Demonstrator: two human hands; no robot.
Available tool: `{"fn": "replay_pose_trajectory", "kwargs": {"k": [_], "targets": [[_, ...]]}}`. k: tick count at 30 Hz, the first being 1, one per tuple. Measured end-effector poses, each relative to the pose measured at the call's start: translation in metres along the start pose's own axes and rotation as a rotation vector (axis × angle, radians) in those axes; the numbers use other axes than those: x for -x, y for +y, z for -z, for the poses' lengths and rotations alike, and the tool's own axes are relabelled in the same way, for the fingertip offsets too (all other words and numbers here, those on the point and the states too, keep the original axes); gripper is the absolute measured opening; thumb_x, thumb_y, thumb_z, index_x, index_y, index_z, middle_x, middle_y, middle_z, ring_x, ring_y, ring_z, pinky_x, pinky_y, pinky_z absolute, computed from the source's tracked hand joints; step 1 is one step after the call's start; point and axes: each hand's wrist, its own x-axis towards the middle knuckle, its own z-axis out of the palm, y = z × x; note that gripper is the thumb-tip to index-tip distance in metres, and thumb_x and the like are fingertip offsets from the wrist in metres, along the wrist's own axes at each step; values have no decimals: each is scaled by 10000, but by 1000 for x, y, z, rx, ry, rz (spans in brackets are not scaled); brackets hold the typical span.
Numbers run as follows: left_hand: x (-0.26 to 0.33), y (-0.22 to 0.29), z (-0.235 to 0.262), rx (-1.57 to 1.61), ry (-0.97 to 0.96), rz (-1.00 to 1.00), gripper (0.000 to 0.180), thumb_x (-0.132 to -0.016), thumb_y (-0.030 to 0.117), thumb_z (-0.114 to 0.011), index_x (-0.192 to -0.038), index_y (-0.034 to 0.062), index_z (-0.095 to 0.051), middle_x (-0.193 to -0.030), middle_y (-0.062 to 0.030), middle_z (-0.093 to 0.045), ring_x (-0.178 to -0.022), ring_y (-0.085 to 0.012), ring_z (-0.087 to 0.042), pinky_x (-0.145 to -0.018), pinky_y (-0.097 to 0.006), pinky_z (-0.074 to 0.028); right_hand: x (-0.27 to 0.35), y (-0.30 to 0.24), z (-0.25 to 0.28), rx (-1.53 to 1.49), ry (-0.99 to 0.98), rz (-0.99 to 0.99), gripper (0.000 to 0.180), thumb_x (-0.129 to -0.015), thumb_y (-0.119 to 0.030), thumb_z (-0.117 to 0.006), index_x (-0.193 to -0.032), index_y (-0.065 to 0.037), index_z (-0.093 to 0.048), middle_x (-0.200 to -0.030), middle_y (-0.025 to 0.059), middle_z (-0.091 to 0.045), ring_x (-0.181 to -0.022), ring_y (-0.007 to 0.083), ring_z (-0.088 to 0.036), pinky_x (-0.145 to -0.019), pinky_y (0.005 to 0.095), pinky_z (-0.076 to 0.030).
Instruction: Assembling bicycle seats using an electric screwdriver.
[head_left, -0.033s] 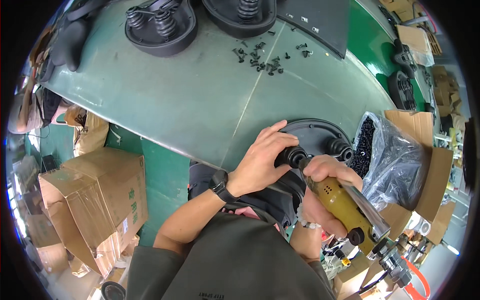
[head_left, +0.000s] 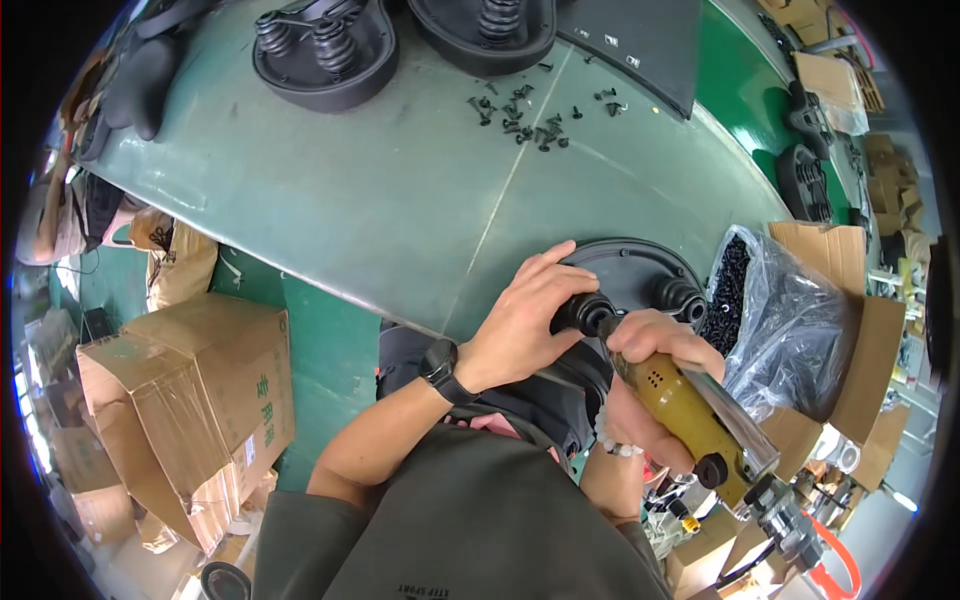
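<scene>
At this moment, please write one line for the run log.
left hand: at black spring | right hand: holds yellow tool | tool: front end at spring | loose screws: on table

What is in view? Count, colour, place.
Near seat: 1, black, table's near edge
Driver: 1, yellow, right hand
Loose screws: many, black, beyond near seat
Far seats: 2, black, top centre
Panel: 1, black, far right tabletop
Table: 1, green, centre
Lined carton: 1, brown, right
Large carton: 1, brown, left
Edge clutter: uncounted, mixed, sides
Watch: 1, black, left wrist
Bracelet: 1, pale, right wrist
Shirt: 1, dark, bottom centre
Left hand: 1, bare, on near seat
Right hand: 1, bare, around driver
</scene>
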Motion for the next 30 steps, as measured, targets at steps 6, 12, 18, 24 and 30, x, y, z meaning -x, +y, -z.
{"fn": "replay_pose_trajectory", "kwargs": {"k": [6, 12, 18, 24, 30], "targets": [[2, -2, -2, 43, 26, 20, 556, -658, -43, -773, -1178, 39, -592, -1226, -103, -609, -1370, -370, -424, -1126, -474, -366, 1, 6, -4, -146, 3, -82, 848, -807, -698, -667, -1199, 31, -485, -916, 156, -611, -789, 286, -622, -726, 399, -525], [3, 4, -2, -25, 5, 4, 568, -669, 15, -802, -1197, 43, -596, -1217, -111, -594, -1348, -373, -435, -1113, -475, -385, 2, 10, -7, -149, -23, -40, 750, -797, -623, -731, -1107, 34, -547, -891, 145, -637, -813, 271, -637, -758, 393, -526], [29, 29, -3, -258, -91, 14, 529, -684, 202, -855, -1153, 77, -645, -1163, -99, -601, -1260, -398, -477, -1075, -475, -428, -3, -32, 12, -108, -107, -53, 1036, -633, -967, -501, -887, 34, -584, -705, 150, -613, -548, 268, -596, -510, 352, -494], [-71, -58, 74, -548, 95, 30, 213, -860, 206, -681, -1042, 98, -709, -1055, -83, -673, -1052, -291, -607, -825, -388, -535, -15, -70, 16, -294, -40, 23, 910, -813, -807, -537, -1229, -1, -467, -803, 126, -630, -599, 265, -628, -526, 372, -515], [-104, -92, 85, -1035, 56, -76, 139, -858, 173, -628, -970, 151, -708, -929, -51, -618, -899, -257, -595, -750, -383, -549, 3, -78, 18, -282, 101, -6, 936, -810, -831, -501, -1261, -11, -466, -818, 117, -623, -640, 253, -615, -564, 379, -504]]}}
